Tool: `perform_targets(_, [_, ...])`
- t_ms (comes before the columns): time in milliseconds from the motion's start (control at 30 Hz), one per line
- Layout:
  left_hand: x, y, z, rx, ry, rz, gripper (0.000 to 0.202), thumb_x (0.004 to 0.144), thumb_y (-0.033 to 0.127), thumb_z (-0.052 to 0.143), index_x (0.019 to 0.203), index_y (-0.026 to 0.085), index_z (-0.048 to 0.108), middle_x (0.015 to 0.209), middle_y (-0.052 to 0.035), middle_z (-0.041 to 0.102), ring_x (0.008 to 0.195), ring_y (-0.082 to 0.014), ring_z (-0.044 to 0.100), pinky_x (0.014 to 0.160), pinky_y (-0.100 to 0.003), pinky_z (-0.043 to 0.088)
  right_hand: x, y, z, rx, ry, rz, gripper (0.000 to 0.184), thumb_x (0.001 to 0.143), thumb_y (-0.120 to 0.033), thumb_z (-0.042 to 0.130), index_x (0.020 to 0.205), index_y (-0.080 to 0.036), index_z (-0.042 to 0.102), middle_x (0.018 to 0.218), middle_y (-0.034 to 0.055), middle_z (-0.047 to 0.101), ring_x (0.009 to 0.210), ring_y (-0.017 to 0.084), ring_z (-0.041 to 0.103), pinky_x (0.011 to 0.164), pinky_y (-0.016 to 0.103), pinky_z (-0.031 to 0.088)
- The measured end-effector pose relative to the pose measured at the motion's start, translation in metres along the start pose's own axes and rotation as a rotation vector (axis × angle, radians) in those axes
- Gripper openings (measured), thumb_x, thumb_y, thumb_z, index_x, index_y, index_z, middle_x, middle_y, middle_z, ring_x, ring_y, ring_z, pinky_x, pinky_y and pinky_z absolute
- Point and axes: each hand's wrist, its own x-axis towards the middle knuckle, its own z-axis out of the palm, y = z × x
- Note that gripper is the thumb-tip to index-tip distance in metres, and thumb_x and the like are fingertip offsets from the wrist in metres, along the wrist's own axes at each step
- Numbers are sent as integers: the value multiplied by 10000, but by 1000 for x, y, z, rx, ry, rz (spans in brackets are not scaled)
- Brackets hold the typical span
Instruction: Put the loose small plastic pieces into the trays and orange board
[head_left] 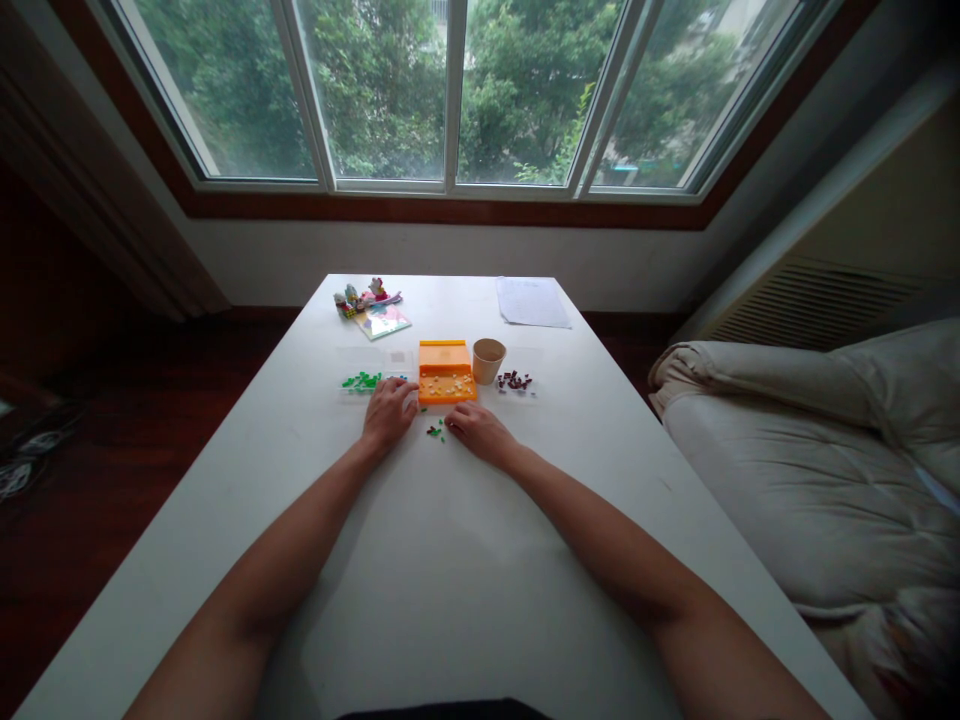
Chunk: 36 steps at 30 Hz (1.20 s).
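A small open orange box (448, 385) sits on the table with small pale pieces in its front part. My left hand (388, 412) is at its left side, thumb and forefinger apart, the fingertips by the box's edge. Just in front of the box, my right hand (480, 430) rests low with its fingers bent together; whether a small piece is between the fingertips is too small to tell. Beside those fingertips lie a few loose green and dark brown pieces (435, 430). Green pieces (363, 382) fill part of a clear tray left of the box.
Right of the box stand a brown paper cup (488, 361) and a clear tray with dark brown pieces (514, 381). Toward the back of the white table (465, 580) are small toy figures (360, 299), a colourful card (384, 320) and paper sheets (532, 302). A sofa (810, 450) is at right.
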Motion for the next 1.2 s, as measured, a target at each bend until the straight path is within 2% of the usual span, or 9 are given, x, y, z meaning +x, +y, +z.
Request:
perform_targets(233, [-1,0,-1,-5,2,-2,331,884,247,587,1206,264,663,1168,-84,579,1144,-273,506,1070,-449,409,0,3,4,45,59,54,130,986,-217,552,941,-187,670,924,61,633,884,166,573,811,267,425])
perform_targets(433, [-1,-4,-3,-1,13,41,318,894,221,578,1189,271,685,1176,-81,583,1130,-263,517,1047,-432,433,13,14,-4,86,225,145,148,992,-219,535,950,-192,674,928,71,636,908,188,573,834,292,431])
perform_targets(567, [-2,-7,-3,-22,30,101,283,885,169,576,1101,273,726,1155,-73,591,1117,-250,524,1018,-420,452,27,21,-12,100,320,181,139,978,-201,540,979,-194,680,944,77,644,914,207,573,835,317,440])
perform_targets(733, [-3,-6,-3,-45,55,183,256,882,136,574,1010,271,751,1137,-69,606,1094,-245,521,976,-415,463,43,26,-12,18,352,164,159,962,-168,542,1021,-193,687,951,86,650,941,230,572,858,335,443])
perform_targets(867, [-3,-3,-5,-38,27,213,191,888,171,586,948,248,751,1014,-70,621,998,-231,535,903,-385,472,43,29,-10,14,369,168,188,971,-167,525,1058,-202,689,960,91,659,946,232,579,855,336,449])
perform_targets(1000, [-4,-1,-6,1,-51,181,139,888,215,597,910,234,732,901,-56,634,912,-216,552,844,-345,462,30,29,-8,55,358,156,178,981,-196,525,1024,-213,697,960,81,672,932,218,593,847,327,456])
perform_targets(1200, [-7,2,-6,71,-128,15,123,874,236,604,916,245,720,862,-26,680,799,-188,595,722,-293,433,8,22,0,128,330,138,153,955,-182,553,986,-205,700,939,65,689,904,197,611,827,298,459])
